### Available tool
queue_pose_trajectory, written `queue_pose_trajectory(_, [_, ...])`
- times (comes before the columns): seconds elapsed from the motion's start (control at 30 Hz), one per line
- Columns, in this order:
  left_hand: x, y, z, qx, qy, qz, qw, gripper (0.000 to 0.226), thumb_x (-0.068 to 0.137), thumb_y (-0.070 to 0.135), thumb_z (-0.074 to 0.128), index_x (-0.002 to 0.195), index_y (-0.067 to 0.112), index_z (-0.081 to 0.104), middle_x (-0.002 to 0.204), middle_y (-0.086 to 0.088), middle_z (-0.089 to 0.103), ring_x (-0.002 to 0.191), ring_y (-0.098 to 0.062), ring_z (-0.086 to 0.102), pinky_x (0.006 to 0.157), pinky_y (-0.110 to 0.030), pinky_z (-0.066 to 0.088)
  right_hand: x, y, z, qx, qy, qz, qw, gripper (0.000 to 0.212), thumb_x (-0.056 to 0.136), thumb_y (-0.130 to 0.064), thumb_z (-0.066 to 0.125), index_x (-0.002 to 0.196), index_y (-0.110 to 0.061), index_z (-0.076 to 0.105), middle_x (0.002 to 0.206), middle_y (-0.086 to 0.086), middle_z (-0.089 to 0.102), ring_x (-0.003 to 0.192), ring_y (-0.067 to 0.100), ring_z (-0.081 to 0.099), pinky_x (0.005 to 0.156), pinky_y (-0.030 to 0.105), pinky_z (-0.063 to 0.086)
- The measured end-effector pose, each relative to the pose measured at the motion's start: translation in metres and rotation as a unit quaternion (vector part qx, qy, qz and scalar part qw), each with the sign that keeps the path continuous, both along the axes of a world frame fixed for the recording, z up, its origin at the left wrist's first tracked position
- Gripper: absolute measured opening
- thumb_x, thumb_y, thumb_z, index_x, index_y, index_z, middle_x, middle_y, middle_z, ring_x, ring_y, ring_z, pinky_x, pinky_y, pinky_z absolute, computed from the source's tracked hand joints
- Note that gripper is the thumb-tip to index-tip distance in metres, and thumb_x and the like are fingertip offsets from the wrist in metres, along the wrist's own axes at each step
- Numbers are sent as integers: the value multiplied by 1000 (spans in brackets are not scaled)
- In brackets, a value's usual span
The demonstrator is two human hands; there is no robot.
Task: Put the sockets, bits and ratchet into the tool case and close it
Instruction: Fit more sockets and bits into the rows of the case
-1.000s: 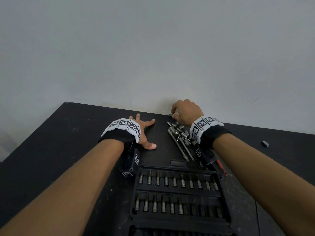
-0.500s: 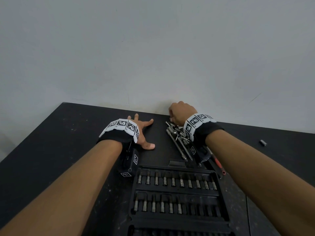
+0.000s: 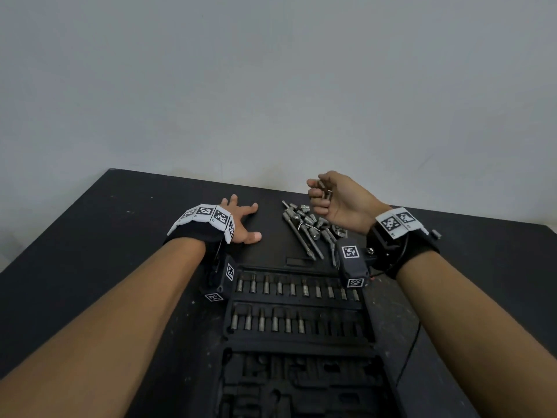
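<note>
The open black tool case (image 3: 297,342) lies in front of me on the dark table, with two rows of metal bits (image 3: 297,288) seated in its upper slots. Behind it sits a loose pile of sockets, bits and extension bars (image 3: 307,226). My right hand (image 3: 337,202) is raised palm-up above the pile's right side, its fingers curled round a small metal bit (image 3: 325,191). My left hand (image 3: 241,220) rests on the table left of the pile with fingers spread. The ratchet cannot be made out.
The table (image 3: 90,242) runs up to a pale wall (image 3: 271,86) just behind the pile. A small dark part (image 3: 436,234) lies on the table beyond my right wrist. Both wrists carry marker bands and black devices.
My right hand lifted off the back of the pile and turned palm-up, now holding a small metal bit. My left hand stayed flat on the table.
</note>
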State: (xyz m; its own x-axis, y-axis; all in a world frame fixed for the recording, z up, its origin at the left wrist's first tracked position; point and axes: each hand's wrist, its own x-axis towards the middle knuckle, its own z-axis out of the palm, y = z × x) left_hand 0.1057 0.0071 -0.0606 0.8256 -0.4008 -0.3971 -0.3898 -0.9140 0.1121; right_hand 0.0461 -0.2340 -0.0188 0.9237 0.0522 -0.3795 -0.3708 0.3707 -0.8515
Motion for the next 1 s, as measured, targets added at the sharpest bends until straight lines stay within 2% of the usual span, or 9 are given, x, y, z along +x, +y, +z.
queue_pose_trajectory(0.1, [-17, 8, -1, -13, 13, 8, 1000, 62, 104, 57, 32, 159, 41, 8, 168, -7, -10, 155, -29, -2, 123, -50, 9, -29, 3, 5, 19, 7, -2, 1000, 35, 102, -20, 38, 119, 0, 61, 77, 2, 47, 61, 11, 25, 57, 24, 20])
queue_pose_trajectory(0.23, [-36, 23, 0, -19, 57, 9, 998, 59, 103, 62, 17, 159, 43, 12, 169, -6, -9, 155, -25, -3, 124, -48, 2, -62, 4, 7, -13, 3, 13, 1000, 40, 100, -2, 37, 135, 8, 54, 81, 5, 52, 60, 10, 29, 54, 22, 26])
queue_pose_trajectory(0.33, [-55, 31, 3, -28, 84, 2, 996, 71, 95, 75, 24, 158, 45, 10, 168, -4, -14, 155, -24, -9, 124, -50, -1, -87, 5, 6, -77, -19, 49, 996, 30, 105, -2, 41, 130, 6, 56, 82, 5, 59, 60, 9, 33, 52, 20, 30])
queue_pose_trajectory(0.43, [-78, 40, 12, -32, 111, -13, 993, 91, 83, 87, 36, 158, 47, 6, 167, -1, -19, 154, -22, -15, 124, -51, -2, -113, 7, 4, -147, -30, 92, 984, 11, 106, -7, 50, 104, -3, 60, 84, 8, 61, 59, 8, 36, 50, 18, 32])
queue_pose_trajectory(0.53, [-96, 45, 18, -22, 119, -28, 992, 105, 77, 86, 51, 159, 45, 0, 166, -1, -23, 153, -22, -17, 124, -53, 1, -133, 9, 0, -206, -26, 112, 972, 15, 103, -9, 58, 88, -7, 62, 79, 8, 63, 56, 7, 37, 49, 17, 32])
queue_pose_trajectory(0.73, [-116, 51, 4, -19, 102, -45, 994, 134, 62, 85, 69, 157, 42, -14, 164, -2, -28, 152, -24, -21, 124, -55, 4, -159, 20, -4, -335, -22, 186, 924, 13, 99, -6, 64, 105, 3, 71, 84, 10, 68, 57, 7, 47, 54, 21, 33])
queue_pose_trajectory(0.8, [-119, 53, 0, -24, 108, -50, 993, 143, 55, 85, 74, 155, 44, -19, 164, -2, -29, 151, -25, -24, 123, -58, 4, -163, 24, -7, -386, -32, 201, 900, 14, 98, -3, 63, 104, 2, 74, 83, 7, 73, 61, 7, 56, 54, 20, 38])
queue_pose_trajectory(0.9, [-121, 54, -1, -18, 121, -50, 991, 151, 47, 85, 78, 152, 47, -23, 162, -1, -31, 149, -26, -27, 122, -60, 2, -165, 30, -11, -474, -57, 229, 848, 14, 96, -5, 66, 102, -2, 78, 84, 10, 74, 63, 12, 53, 54, 20, 40])
queue_pose_trajectory(1.0, [-122, 53, 0, -15, 124, -44, 991, 155, 40, 87, 78, 151, 50, -23, 162, 0, -32, 149, -26, -28, 122, -60, 0, -164, 33, -15, -511, -74, 260, 816, 12, 93, -8, 70, 99, -6, 81, 89, 9, 79, 64, 5, 56, 61, 18, 43])
